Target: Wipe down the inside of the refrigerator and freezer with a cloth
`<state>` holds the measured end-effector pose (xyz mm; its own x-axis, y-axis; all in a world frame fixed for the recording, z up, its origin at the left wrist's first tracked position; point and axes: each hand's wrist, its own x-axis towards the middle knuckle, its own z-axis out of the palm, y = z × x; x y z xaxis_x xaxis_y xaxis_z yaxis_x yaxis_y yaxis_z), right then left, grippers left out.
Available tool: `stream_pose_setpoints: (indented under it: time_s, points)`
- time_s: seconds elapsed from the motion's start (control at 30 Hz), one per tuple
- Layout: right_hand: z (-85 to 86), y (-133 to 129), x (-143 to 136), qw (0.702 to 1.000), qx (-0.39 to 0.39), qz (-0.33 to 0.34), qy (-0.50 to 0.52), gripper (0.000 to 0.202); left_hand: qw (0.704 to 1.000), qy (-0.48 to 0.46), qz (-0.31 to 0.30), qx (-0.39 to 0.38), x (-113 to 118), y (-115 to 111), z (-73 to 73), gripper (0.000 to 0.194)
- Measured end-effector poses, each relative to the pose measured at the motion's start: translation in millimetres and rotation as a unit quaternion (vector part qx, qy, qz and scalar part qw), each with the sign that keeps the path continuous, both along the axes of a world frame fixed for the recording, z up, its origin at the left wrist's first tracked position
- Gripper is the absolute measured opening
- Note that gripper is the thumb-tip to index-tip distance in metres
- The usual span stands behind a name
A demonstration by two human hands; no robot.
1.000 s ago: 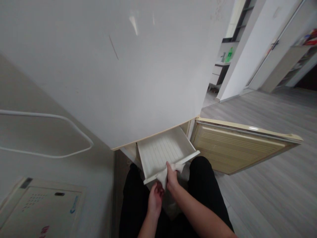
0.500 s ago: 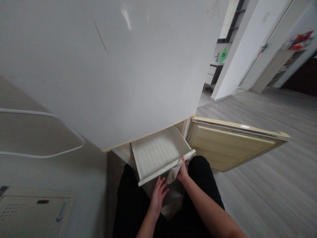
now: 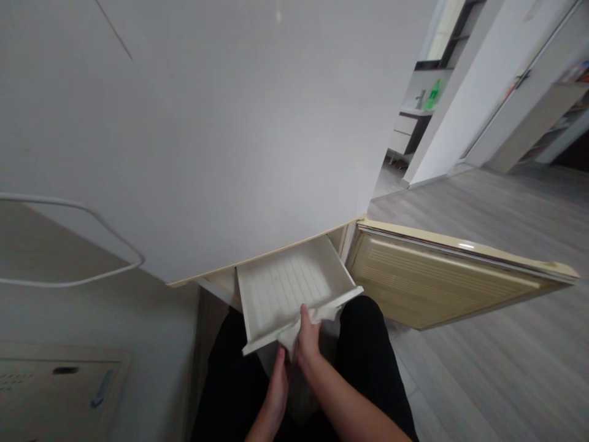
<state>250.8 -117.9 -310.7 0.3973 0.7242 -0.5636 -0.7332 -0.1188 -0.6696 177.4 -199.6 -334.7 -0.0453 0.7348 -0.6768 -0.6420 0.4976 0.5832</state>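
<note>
A white refrigerator drawer (image 3: pixel 288 279) is pulled partway out of the refrigerator compartment, its ribbed bottom bare. Along the front rim of the drawer lies a pale cloth (image 3: pixel 291 334), bunched and draped over the edge. My right hand (image 3: pixel 308 339) is closed on this cloth, thumb over the rim, pressing it to the drawer front. Just below the left end of the cloth is my left hand (image 3: pixel 277 383), seen edge-on, its visible digit stretched upward beside the cloth. Its other fingers are mostly hidden.
The refrigerator door (image 3: pixel 442 276) stands swung out on the right, close to my right knee (image 3: pixel 363 322). Above the drawer rises the white refrigerator panel (image 3: pixel 257 135). A white cable (image 3: pixel 87 209) loops at left, over a wall box (image 3: pixel 59 387).
My right hand has slid left along the drawer's front rim with the cloth. My left hand has turned edge-on and shifted slightly left and down. The view has shifted a little.
</note>
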Motion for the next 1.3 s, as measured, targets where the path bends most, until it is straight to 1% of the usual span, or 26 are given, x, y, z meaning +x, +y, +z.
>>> stream_pose_setpoints:
  time_s: [0.07,0.1,0.17,0.23,0.33,0.43,0.5,0.57,0.6,0.67,0.73,0.77,0.87,0.97,1.1,1.2,1.3]
  points:
    - [-2.2,14,34,0.996,-0.01,-0.054,-0.071,0.082,1.0,0.002,-0.016,-0.005,4,1,4.5,0.038]
    - [-2.7,21,52,0.992,-0.003,-0.079,-0.098,0.08,1.0,-0.003,-0.022,-0.006,8,4,7.1,0.039]
    - [-2.8,33,86,0.988,0.005,-0.113,-0.109,0.074,0.999,-0.021,-0.025,-0.013,22,11,13.9,0.042]
    - [-2.4,37,112,0.987,-0.006,-0.12,-0.103,0.07,0.999,-0.047,-0.014,-0.016,39,22,23.1,0.042]
    - [-3.2,29,135,0.979,-0.034,-0.131,-0.15,0.067,0.994,-0.112,0.011,0.004,59,41,40.5,0.038]
    - [-6.2,14,157,0.97,-0.012,-0.155,-0.186,0.068,0.978,-0.203,0.031,0.043,65,55,58.4,0.036]
    - [-8.3,10,177,0.967,0.007,-0.183,-0.178,0.067,0.971,-0.228,0.047,0.058,62,60,68.0,0.033]
    - [-9.6,11,199,0.969,0.03,-0.202,-0.14,0.06,0.97,-0.225,0.068,0.065,57,63,75.1,0.029]
    - [-9.8,14,209,0.974,0.047,-0.192,-0.109,0.056,0.969,-0.223,0.075,0.069,55,65,78.0,0.029]
    - [-9.3,21,223,0.986,0.09,-0.133,-0.048,0.051,0.968,-0.225,0.075,0.082,53,70,83.0,0.03]
    - [-7.7,28,227,0.991,0.108,-0.072,-0.018,0.05,0.963,-0.24,0.063,0.104,52,79,88.1,0.033]
    - [-6.8,30,226,0.993,0.105,-0.058,-0.013,0.049,0.96,-0.249,0.055,0.117,52,84,90.7,0.035]
    - [-4.9,34,218,0.993,0.1,-0.064,-0.006,0.045,0.954,-0.258,0.043,0.143,53,107,97.0,0.039]
    - [-6.4,32,214,0.993,0.09,-0.076,-0.002,0.046,0.958,-0.243,0.053,0.145,52,135,98.3,0.04]
    - [-11.7,27,218,0.993,0.062,-0.091,-0.049,0.051,0.965,-0.212,0.069,0.141,44,177,94.5,0.03]
    - [-15.0,23,222,0.993,0.047,-0.083,-0.074,0.052,0.966,-0.194,0.081,0.151,37,210,94.3,0.021]
    - [-16.5,21,223,0.993,0.03,-0.079,-0.084,0.053,0.975,-0.143,0.073,0.151,35,234,93.6,0.013]
